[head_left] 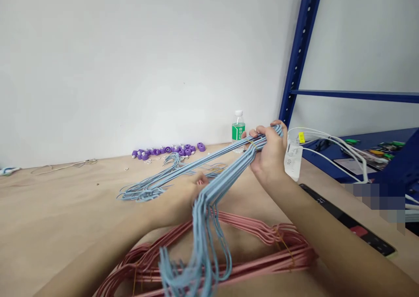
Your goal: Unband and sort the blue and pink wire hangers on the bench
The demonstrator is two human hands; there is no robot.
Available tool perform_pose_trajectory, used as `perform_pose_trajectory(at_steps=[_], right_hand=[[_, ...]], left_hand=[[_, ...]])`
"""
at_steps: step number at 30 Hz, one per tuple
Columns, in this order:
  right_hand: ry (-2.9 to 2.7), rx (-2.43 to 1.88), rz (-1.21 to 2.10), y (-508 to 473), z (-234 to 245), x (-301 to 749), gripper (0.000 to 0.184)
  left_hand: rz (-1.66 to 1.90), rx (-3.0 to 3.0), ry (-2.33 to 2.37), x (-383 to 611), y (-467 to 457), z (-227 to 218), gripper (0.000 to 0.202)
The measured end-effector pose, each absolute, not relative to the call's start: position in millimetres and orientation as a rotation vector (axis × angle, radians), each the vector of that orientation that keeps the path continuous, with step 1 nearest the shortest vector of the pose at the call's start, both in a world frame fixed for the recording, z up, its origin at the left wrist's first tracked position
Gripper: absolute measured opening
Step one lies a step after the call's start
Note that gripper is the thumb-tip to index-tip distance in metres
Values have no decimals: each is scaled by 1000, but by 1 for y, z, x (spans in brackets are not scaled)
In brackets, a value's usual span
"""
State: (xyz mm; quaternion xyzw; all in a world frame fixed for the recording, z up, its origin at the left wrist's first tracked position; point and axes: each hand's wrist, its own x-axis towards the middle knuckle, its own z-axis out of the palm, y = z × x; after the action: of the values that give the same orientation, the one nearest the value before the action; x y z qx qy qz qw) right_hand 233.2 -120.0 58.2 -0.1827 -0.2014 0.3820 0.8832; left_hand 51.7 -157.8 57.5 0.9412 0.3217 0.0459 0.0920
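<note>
My right hand (270, 151) is closed around one corner of a bundle of light-blue wire hangers (225, 175), held up at a tilt over the table. A thin yellowish tie wraps the bundle near my fingers. The blue hooks hang down toward me, blurred. My left hand (186, 196) is curled behind the neck of the blue bundle, partly hidden by it. Pink wire shows between its fingers, where the bundle of pink wire hangers (258, 266) comes together at its hooks. Golden ties bind the pink bundle, lowest and closest to me.
More blue wire hooks (175, 159) lie behind the held bundle. Small purple caps (157, 151) line the wall beside a green-labelled bottle (238, 129). To the right are a black phone-like device (347, 220), white cables (353, 153) and a blue metal rack (299, 48).
</note>
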Motion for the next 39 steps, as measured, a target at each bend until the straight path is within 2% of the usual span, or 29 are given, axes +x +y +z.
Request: perform_pose_trajectory(at_steps=[5,9,14,21,29,32,33,35,39], right_hand=[[-396,-395,875,-113,56,234,30],[-314,-436,916,-106,49,233,31],[-341,-423,900,-103,50,235,28],[-529,-372,707,-105,49,234,30],[-600,-501,813,-99,51,238,30],[-863,-754,803,-103,31,246,26],[-1009,-857,738,-111,20,248,25],[-1497,-960,381,-139,-9,251,26],[-1800,-967,209,-208,-65,249,20]], left_hand=[[-138,2767,1027,69,-163,36,19],[-80,2790,1166,67,-160,28,20],[184,2914,982,61,-155,33,10],[54,2864,1094,55,-153,54,19],[-34,2740,1224,65,-157,14,14],[-28,2691,1335,67,-160,11,19],[-27,2677,1378,67,-160,11,21],[-31,2664,1434,67,-160,10,24],[-41,2631,1510,68,-159,5,27]])
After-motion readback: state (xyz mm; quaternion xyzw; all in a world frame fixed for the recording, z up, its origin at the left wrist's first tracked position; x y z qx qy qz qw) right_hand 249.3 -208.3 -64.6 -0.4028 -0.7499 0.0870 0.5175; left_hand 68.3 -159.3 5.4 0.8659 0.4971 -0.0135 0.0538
